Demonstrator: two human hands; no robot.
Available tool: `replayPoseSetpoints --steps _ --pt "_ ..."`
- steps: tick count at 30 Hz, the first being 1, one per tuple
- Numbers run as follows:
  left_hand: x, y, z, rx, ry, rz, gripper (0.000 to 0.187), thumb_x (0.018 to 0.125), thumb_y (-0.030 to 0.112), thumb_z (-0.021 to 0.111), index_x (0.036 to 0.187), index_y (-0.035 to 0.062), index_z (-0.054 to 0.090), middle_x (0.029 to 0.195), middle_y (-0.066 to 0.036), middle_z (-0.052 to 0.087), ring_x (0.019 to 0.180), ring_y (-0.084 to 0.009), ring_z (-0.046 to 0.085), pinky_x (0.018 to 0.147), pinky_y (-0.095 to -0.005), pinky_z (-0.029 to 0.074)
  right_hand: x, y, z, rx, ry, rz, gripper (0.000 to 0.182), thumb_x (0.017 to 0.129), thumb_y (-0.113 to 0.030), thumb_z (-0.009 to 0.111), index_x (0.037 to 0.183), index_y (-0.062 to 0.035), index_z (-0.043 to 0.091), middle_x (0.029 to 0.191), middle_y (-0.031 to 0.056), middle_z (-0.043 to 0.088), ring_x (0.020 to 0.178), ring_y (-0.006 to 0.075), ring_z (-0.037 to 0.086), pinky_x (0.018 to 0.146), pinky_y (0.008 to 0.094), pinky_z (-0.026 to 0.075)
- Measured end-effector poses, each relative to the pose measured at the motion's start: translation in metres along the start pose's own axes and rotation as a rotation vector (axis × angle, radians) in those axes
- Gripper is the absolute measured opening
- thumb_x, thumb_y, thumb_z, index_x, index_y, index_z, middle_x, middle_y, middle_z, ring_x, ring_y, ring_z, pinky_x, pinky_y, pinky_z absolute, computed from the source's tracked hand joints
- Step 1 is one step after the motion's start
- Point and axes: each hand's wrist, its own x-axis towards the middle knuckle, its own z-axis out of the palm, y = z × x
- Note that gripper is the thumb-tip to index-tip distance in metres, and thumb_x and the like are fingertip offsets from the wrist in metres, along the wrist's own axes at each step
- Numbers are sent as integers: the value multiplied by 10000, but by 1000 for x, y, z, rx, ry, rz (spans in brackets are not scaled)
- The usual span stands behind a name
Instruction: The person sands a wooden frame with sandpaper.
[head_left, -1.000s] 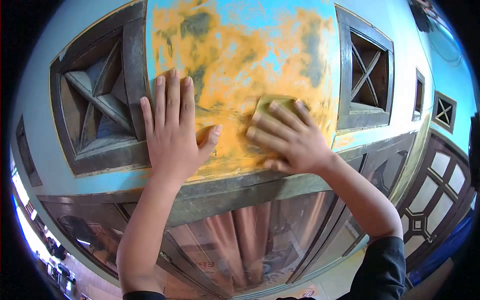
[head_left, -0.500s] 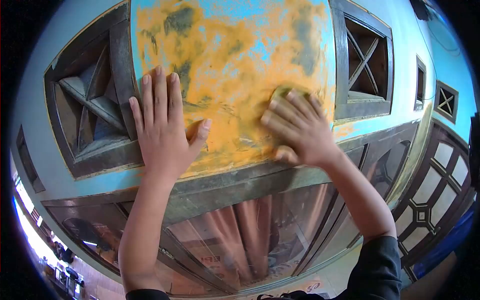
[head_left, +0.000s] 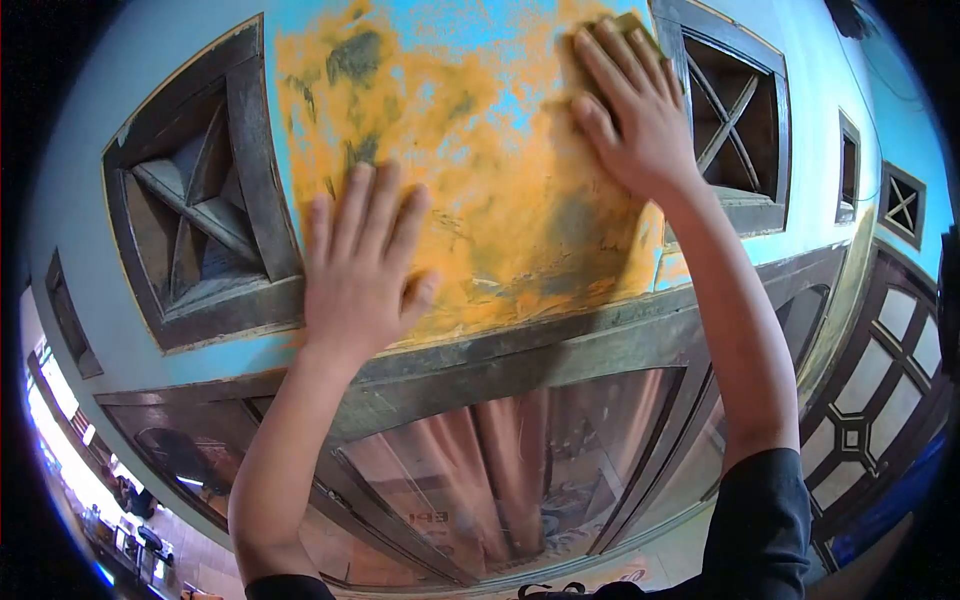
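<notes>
Up close, a blue wall (head_left: 160, 60) with a big worn patch (head_left: 480, 200) of orange and blue paint in the middle. On the far left, a dark wooden vent (head_left: 195, 215) with crossed slats. Next to that, left hand (head_left: 362, 265) flat on the patch, near its lower edge. Under the patch, a grey-green wooden beam (head_left: 500, 365), then window glass (head_left: 500, 470) with pinkish curtains behind. Further right, right hand (head_left: 628, 105) high on the patch, close beside a second wooden vent (head_left: 735, 115). More small vents and a dark door with glass panes (head_left: 870, 390) on the far right.

Since a moment ago: right hand moved up from the lower middle of the patch to its top right corner, arm now stretched long. Left hand slid a little right and down, fingers now slightly blurred.

Left-hand fingers (head_left: 375, 205) spread wide and pressed flat on the paint, holding nothing. Right-hand fingers (head_left: 600, 65) stretched out, close together, pressing a small yellow-green sanding pad (head_left: 640, 24) against the wall. Only a corner of the pad peeking out past the fingertips, right at the top edge of the patch, touching the wall.
</notes>
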Motion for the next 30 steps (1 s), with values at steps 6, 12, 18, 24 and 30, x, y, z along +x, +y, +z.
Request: replayPoseSetpoints --steps 6,12,18,24,30 --pt "16 1 -11 -34 -68 102 737 922 580 513 1550 206 418 1658 -139 263 1538 -365 200 1221 -603 97 10 -46 -1 64 -95 -235 559 1011 -344 507 1536 -173 418 1569 86 442 1479 333 346 1214 540 238" --pt "55 -19 -17 -50 100 -76 718 929 422 584 1559 141 388 1655 -141 268 1528 -385 214 1225 -576 136 -12 -29 -6 324 6 -440 348 856 -206 641 1199 -157 670 1240 25 661 1232 245 593 1082 482 427" --pt "57 4 -16 -255 266 53 671 965 472 543 1531 131 425 1618 -160 339 1501 -392 289 1217 -559 208 -3 -7 -19 247 46 -444 280 819 -196 664 1093 -155 705 1173 15 678 1194 235 610 1042 457 472" --pt "94 69 -18 -497 259 436 767 960 634 483 1536 133 412 1617 -165 337 1492 -398 309 1205 -535 272 -5 -5 -11 488 -26 -328 280 840 -158 661 1110 -99 706 1230 45 680 1280 272 577 1132 471 435" --pt "148 43 -16 -248 110 285 865 949 666 463 1600 132 267 1660 -120 259 1533 -349 224 1240 -504 205 -9 -5 -16 596 -62 -183 327 753 -54 660 1078 -58 689 1226 131 657 1261 357 578 1109 499 452"
